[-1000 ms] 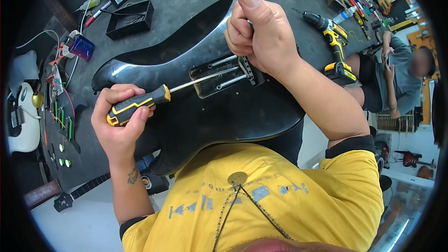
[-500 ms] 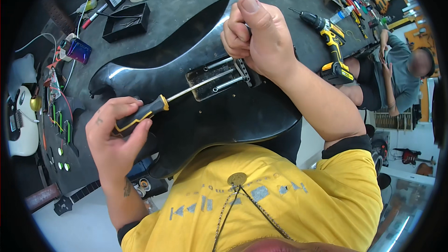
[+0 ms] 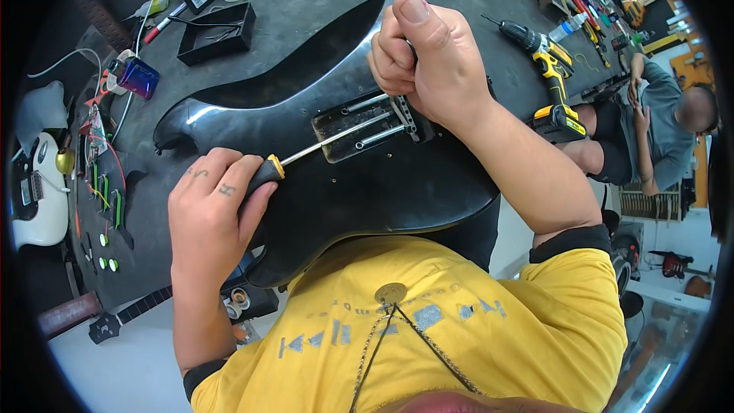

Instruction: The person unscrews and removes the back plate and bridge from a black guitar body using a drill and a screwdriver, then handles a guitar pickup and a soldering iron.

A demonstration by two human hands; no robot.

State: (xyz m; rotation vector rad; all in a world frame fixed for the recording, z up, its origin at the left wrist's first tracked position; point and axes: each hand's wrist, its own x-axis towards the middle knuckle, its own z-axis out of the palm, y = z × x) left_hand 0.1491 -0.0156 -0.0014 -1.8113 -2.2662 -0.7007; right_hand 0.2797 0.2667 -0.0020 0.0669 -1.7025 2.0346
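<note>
A black electric guitar body (image 3: 321, 206) lies back up, its cavity (image 3: 336, 145) showing springs and a metal block. My left hand (image 3: 214, 206) is closed round the yellow-and-black handle of a screwdriver (image 3: 271, 170), back of the hand upward; the shaft reaches along the cavity toward the block end. My right hand (image 3: 428, 53) is closed above the metal block (image 3: 401, 118), thumb raised, fingers curled round something mostly hidden by them.
The dark workbench (image 3: 298, 15) holds a yellow-and-black drill (image 3: 550, 69), a black tray (image 3: 214, 46), a blue phone (image 3: 138, 80), brushes, cables and loose tools. A white guitar (image 3: 42, 206) is at the left. Another person (image 3: 657, 130) sits at the right, hands together.
My left hand has turned over the screwdriver handle, so its back faces up and the fingers cover more of the handle. My right hand has stayed nearly in place.
</note>
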